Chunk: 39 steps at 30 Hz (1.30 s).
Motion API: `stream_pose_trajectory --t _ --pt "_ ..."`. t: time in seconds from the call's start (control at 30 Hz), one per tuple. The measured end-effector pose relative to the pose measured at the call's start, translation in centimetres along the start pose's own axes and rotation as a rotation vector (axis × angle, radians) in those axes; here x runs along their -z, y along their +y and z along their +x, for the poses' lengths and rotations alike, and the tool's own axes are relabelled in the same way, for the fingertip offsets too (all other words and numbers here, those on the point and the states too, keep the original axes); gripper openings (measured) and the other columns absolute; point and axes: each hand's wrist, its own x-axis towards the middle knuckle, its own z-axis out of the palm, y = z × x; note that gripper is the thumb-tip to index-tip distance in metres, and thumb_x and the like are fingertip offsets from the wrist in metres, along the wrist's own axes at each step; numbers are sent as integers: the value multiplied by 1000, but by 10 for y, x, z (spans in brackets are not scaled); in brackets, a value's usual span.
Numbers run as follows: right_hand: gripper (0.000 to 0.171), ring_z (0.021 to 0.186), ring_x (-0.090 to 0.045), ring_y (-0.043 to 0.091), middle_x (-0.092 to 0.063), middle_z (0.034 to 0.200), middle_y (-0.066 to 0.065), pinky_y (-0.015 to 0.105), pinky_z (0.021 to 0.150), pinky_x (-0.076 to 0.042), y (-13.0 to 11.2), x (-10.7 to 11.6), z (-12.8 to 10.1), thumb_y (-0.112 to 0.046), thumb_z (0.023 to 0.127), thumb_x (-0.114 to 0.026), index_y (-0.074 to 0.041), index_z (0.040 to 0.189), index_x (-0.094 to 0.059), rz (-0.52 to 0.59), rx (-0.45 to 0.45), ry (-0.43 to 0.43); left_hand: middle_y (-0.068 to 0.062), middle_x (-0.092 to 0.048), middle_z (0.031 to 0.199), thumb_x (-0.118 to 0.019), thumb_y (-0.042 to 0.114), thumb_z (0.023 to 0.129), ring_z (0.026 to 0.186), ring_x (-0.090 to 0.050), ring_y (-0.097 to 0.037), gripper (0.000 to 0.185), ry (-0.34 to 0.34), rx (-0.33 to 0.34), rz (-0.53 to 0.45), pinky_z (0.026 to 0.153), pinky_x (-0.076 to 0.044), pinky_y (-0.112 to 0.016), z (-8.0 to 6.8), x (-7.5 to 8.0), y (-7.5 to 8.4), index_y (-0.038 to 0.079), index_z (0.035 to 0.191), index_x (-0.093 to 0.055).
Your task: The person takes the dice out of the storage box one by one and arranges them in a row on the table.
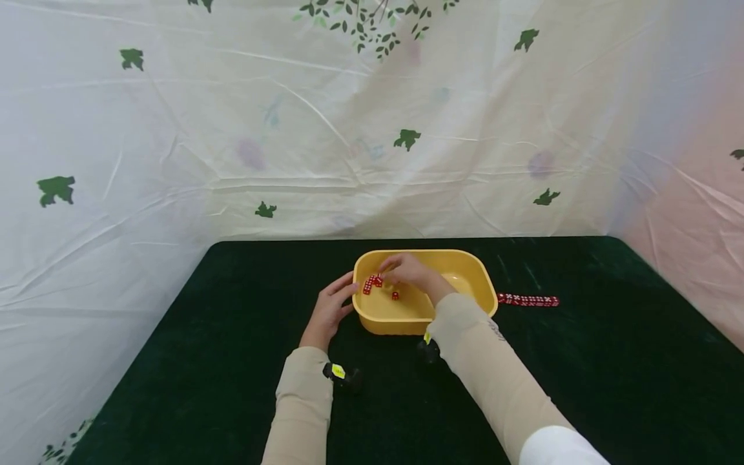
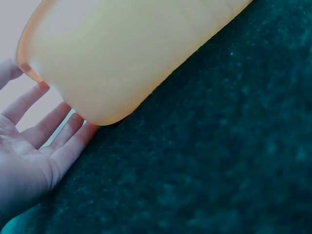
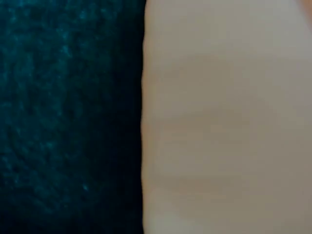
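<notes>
A yellow plastic basin (image 1: 395,328) stands on the dark green table. My left hand (image 1: 330,311) holds its left end, thumb at the rim and the other fingers spread against the outer wall (image 2: 97,73). Inside, my right hand (image 1: 409,270) reaches down with bent fingers and pinches a red die (image 1: 379,281) at the fingertips, beside several more red dice with white dots (image 1: 367,288) grouped near the left wall. One separate die (image 1: 395,296) lies on the basin floor, closer to me. In the right wrist view only the basin's outer wall (image 3: 219,117) shows, the hand being hidden.
To the right of the basin a straight row of red dice (image 1: 529,300) lies on the green cloth (image 1: 593,361), its near end close to the basin wall. Behind the table hangs a pale curtain (image 1: 325,148) with green leaf prints. Each wrist carries a small black camera (image 1: 343,375).
</notes>
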Motion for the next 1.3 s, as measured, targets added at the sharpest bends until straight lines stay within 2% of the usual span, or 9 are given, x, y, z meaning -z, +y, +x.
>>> stream_pose_trajectory --t 0.27,0.6,0.9,1.13,1.3 --pt "20 64 -50 20 -58 84 9 25 56 -45 2 -8 3 -9 81 -59 -3 101 -60 -34 -20 34 -4 -42 127 -56 22 84 111 -42 -21 41 -18 -6 4 88 -37 -40 -1 0 0 14 123 -49" --pt "21 57 -46 17 -56 84 7 22 49 -42 6 -13 4 -8 80 -59 -3 100 -61 -92 -23 39 -2 -47 122 -58 20 82 106 -47 -18 38 11 -5 11 84 -40 -38 0 -2 -2 14 120 -52" --pt "18 56 -46 17 -55 84 7 22 49 -41 4 -15 4 -8 79 -61 -3 96 -62 -133 -2 41 -2 -47 122 -59 21 82 106 -46 -18 38 11 -9 16 84 -41 -38 1 0 -2 15 119 -53" --pt "9 52 -47 17 -53 74 8 26 48 -42 8 -16 8 -7 76 -63 -4 84 -61 -166 20 -19 -2 -47 122 -59 21 82 106 -46 -18 38 8 -8 16 84 -41 -37 0 1 -1 15 119 -53" --pt "7 55 -47 19 -50 71 8 26 49 -42 9 -16 8 -9 76 -64 -6 82 -61 -181 -4 -42 -3 -47 123 -58 20 82 107 -46 -18 38 8 -6 20 84 -40 -38 -2 2 -1 15 120 -52"
